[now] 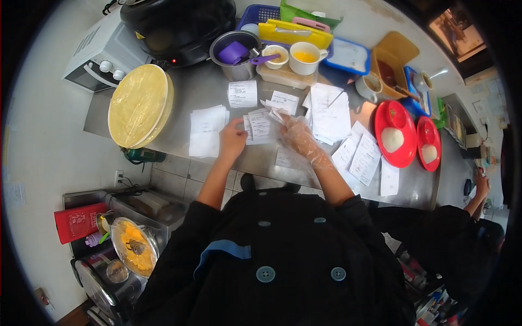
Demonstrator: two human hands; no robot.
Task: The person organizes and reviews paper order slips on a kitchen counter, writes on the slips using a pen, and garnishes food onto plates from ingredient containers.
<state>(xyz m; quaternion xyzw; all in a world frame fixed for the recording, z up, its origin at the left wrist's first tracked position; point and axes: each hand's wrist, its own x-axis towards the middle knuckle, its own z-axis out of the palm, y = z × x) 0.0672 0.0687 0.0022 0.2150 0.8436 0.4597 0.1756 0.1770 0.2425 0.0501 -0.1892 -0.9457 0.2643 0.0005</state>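
Printed receipts (pixel 260 126) lie in a small overlapping group on the steel counter in front of me. My right hand (pixel 300 137), in a clear plastic glove, pinches some small receipt slips (pixel 275 112) above that group. My left hand (pixel 232 137) is bare, its fingers bent and slightly apart at the left edge of the receipts. I cannot tell whether it touches them. Beside it on the left lies a stack of white paper (pixel 207 130). One more receipt (pixel 242 94) is flat behind the group. A thicker paper pile (pixel 329 113) lies beyond my right hand.
Red plates (pixel 403 146) with rice stand right, near loose paper slips (pixel 365 157). At the back are a metal pot (pixel 222 69), a cup with yellow liquid (pixel 302 66) and a black cooker (pixel 179 27). Wrapped yellow round (pixel 136 111) sits left. Another person's arm (pixel 478 190) shows far right.
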